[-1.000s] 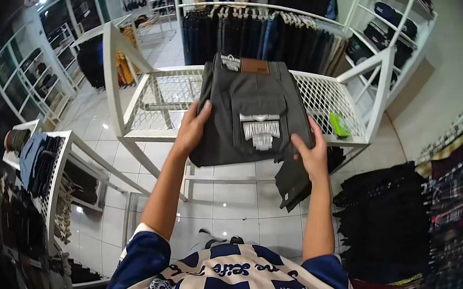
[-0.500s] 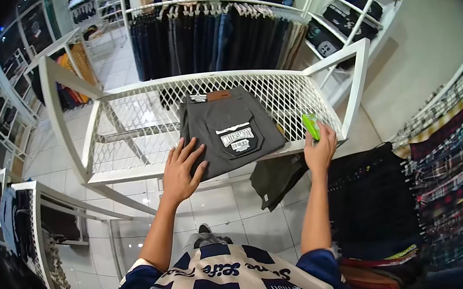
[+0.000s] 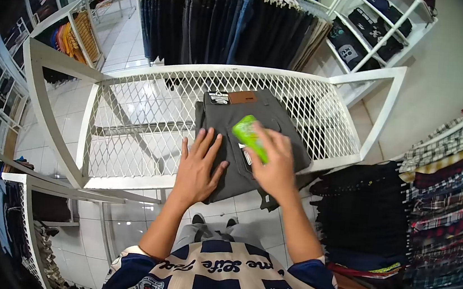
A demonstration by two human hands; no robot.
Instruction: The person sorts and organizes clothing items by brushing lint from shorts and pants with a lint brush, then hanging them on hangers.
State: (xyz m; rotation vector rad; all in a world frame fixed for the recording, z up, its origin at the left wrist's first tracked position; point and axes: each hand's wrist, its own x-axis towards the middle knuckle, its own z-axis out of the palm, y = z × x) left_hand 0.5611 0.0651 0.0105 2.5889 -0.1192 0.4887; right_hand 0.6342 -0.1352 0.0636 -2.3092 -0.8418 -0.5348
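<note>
The green packet (image 3: 251, 137) has left the right end of the shelf, where it was half a second ago, and is now over the middle of the folded grey trousers (image 3: 285, 119). The right hand (image 3: 277, 165) has carried it there, closed round its near end with the thumb on one side and the fingers on the other; the fingers are slightly blurred. So the packet now partly covers the white label (image 3: 246, 154) on the pocket. Whether it touches the cloth, I cannot tell.

The left hand (image 3: 198, 169) is still at the near left edge of the trousers, palm down, its fingers spread apart and gripping nothing.

The trousers lie folded on the white mesh shelf (image 3: 126, 183), right of its middle, waistband to the far side, with the brown patch (image 3: 242, 97) up. Their near edge hangs a little over the shelf's front bar. Beyond the shelf is a rail of hanging trousers (image 3: 198, 28); to the right, hanging plaid shirts (image 3: 452, 190).
</note>
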